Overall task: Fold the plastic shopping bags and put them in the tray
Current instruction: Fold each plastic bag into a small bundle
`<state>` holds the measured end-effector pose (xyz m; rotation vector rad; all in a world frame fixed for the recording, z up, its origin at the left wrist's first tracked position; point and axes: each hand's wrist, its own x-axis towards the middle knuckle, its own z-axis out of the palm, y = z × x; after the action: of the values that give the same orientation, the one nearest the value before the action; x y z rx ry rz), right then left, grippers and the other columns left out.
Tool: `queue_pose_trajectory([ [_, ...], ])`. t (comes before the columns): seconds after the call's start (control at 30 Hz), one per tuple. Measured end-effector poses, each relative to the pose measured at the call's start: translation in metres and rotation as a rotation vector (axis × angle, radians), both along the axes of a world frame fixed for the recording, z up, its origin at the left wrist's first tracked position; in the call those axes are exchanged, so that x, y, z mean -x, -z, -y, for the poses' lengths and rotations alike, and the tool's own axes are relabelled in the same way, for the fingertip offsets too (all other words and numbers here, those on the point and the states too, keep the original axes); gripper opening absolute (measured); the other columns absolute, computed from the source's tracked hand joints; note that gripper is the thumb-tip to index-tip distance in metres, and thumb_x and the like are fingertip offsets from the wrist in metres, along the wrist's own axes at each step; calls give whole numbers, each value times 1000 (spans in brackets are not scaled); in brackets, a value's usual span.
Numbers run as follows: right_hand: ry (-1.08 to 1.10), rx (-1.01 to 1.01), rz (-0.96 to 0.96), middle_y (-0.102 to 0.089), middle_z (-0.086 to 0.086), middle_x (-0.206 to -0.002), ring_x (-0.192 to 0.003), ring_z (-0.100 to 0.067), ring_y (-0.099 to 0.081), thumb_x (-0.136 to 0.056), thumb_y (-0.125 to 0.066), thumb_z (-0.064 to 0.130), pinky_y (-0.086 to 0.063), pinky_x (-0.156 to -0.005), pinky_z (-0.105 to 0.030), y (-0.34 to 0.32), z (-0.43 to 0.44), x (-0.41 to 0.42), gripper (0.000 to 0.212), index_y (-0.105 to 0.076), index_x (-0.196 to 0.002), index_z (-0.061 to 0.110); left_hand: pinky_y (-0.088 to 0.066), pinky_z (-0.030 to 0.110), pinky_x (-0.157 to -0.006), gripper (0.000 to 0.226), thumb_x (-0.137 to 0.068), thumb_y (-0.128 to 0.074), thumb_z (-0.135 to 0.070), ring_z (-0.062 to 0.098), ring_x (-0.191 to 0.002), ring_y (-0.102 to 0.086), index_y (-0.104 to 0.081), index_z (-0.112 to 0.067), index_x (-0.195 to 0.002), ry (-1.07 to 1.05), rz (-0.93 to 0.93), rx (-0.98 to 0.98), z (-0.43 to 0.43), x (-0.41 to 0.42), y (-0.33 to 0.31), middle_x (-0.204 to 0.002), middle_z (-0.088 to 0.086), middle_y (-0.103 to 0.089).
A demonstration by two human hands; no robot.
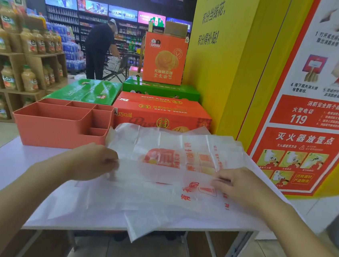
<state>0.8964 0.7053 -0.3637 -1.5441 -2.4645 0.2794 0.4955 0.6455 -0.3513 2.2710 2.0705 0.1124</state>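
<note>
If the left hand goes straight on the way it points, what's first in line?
The plastic bag the left hand pinches; it would slide across it. Beyond, probably the orange carton, right of the tray; depth is unclear.

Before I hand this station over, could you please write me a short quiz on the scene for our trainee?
1. True or false: the tray stands to the right of the plastic bags.
2. The left hand grips: A the tray, B a bag's edge, C nothing?
3. What colour is the print on the bags?
Key: 1 false, it stands to their left; 2 B; 3 red.
</note>
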Motion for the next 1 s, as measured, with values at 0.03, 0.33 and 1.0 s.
queue_pose_trajectory([
  [0.03,30,17,-7,-73,11,-85,-74,-5,-67,-96,-60,52,-57,-73,-33,-4,-3,0,26,-73,-89,30,-50,32,-79,20,-100,-52,-38,13,-81,-61,-65,-31,-87,-6,17,18,-3,2,-2,-83,-10,-65],
  [0.33,235,-32,137,-59,6,-68,-60,-12,-53,-89,-67,53,-32,-52,-28,-17,-14,8,40,-51,-70,22,-49,31,-80,21,-95,-56,-46,15,-84,-57,-60,-33,-80,-194,-23,110,-27,9,3,-89,-8,-63],
  [1.0,-202,-56,176,-7,15,-169,-156,-9,1,-109,-30,39,2,-126,-35,10,7,75,54,-16,-161,35,-15,32,-121,45,-108,-34,-34,14,-153,-17,-37,-29,-153,351,99,-152,-15,-96,30,-163,-8,-28],
])
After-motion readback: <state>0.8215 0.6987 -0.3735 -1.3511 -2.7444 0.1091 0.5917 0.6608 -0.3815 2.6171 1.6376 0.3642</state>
